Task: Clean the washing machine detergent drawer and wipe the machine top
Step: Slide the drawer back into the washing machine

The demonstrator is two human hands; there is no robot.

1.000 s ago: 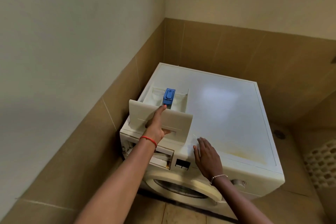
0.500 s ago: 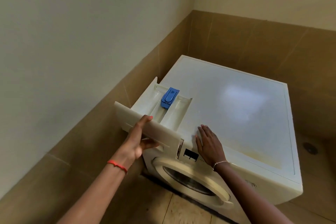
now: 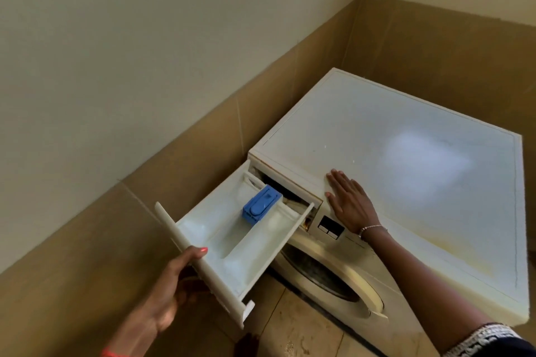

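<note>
The white detergent drawer (image 3: 232,243) sticks far out of the washing machine (image 3: 385,278), with a blue insert (image 3: 261,207) in its rear middle. My left hand (image 3: 177,290) grips the drawer's front panel, thumb on top and fingers underneath. My right hand (image 3: 348,206) lies flat, fingers straight, on the front left of the machine top (image 3: 406,159). The top is white with yellowish stains near its front edge. The dark drawer slot shows grime behind the insert.
The machine stands in a corner between brown-tiled walls (image 3: 203,153) on its left and behind. A round door (image 3: 333,278) sits below the control panel (image 3: 330,227). Tiled floor (image 3: 301,330) lies in front.
My left hand has pulled the drawer much farther out of its slot. My right hand stays pressed on the machine top. The view has shifted left and closer.
</note>
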